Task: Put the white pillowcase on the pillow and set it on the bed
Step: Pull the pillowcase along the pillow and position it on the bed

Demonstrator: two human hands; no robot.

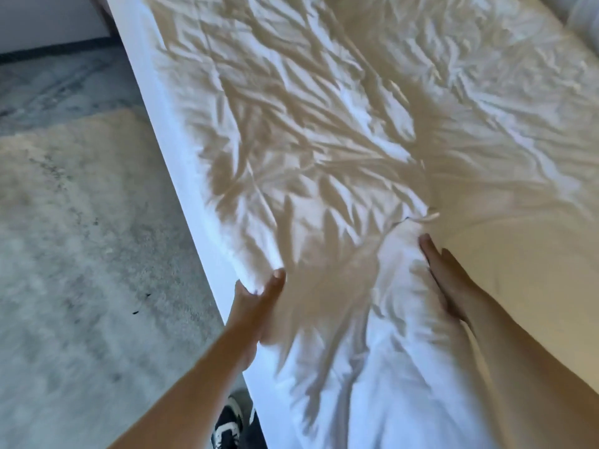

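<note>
Head view: bed (152, 102) carries crumpled white pillowcase (308, 176); cream pillow (518, 254) lies beside it, toward bed's right side. Your left hand (256, 306) at bed's left edge, grip closed, pinching pillowcase fabric. Your right hand (444, 277) flat, fingers straight, grip holding nothing, pressed in seam between pillowcase and pillow. Step, by my reading: finding opening, pillow not yet inside. Next: spread opening, feed pillow corner in.
</note>
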